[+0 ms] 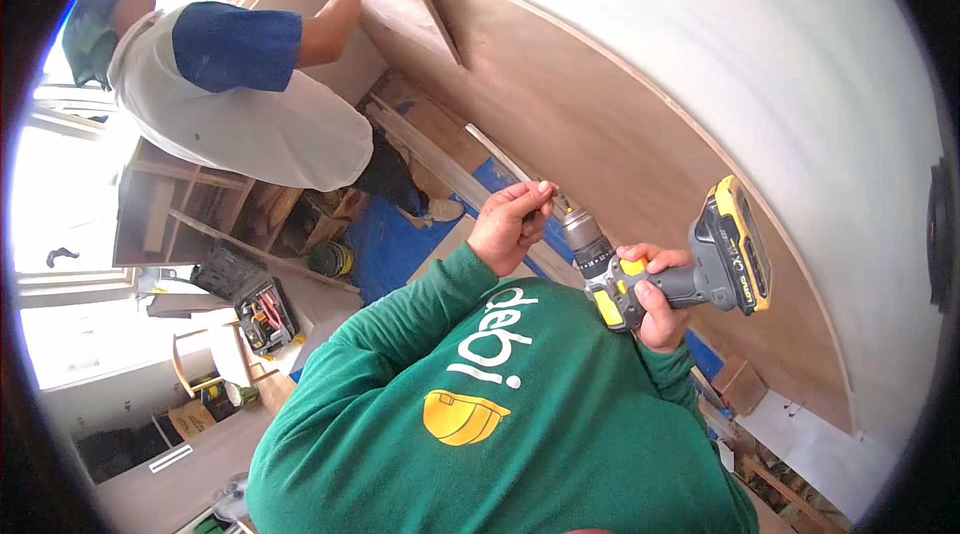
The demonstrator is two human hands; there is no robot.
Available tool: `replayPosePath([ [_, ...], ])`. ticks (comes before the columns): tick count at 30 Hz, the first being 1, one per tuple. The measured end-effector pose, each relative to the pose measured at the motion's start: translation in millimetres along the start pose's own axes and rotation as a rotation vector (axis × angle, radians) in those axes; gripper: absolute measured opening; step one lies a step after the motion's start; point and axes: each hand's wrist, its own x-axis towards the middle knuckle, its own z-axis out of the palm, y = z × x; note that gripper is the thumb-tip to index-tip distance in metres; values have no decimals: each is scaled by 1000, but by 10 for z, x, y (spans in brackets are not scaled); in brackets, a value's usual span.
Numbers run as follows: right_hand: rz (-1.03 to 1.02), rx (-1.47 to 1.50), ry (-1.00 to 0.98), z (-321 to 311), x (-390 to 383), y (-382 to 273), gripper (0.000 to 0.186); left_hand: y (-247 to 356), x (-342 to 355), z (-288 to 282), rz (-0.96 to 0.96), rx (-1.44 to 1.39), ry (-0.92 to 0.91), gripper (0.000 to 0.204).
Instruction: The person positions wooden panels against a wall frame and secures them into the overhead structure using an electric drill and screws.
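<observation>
My right hand (655, 304) grips a yellow and black cordless drill (640, 284) with a battery on its end, its chuck pointing up and to the left. My left hand (515, 219) is pinched at the tip of a small bit (562, 202) in the chuck, with thumb and index finger close together; exactly what lies between the fingertips is too small to make out. Just beyond the drill stands a large curved wooden panel (560, 104) against the pale wall.
A co-worker (230, 114) in a cap and white vest holds a smaller board (400, 4) at the top left. Wooden cubbies (200, 174), a bucket (330, 259), an open toolbox (265, 319), long strips (430, 149) and blue floor covering (385, 244) lie about.
</observation>
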Motion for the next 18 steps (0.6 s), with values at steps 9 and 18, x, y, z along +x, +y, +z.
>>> replayPosePath([
  [9, 8, -56, -16, 155, -14, -138, 30, 201, 28, 93, -21, 127, -14, 19],
  [18, 46, -106, -118, 80, 59, -269, 31, 100, -24, 9, -2, 72, 21, 20],
])
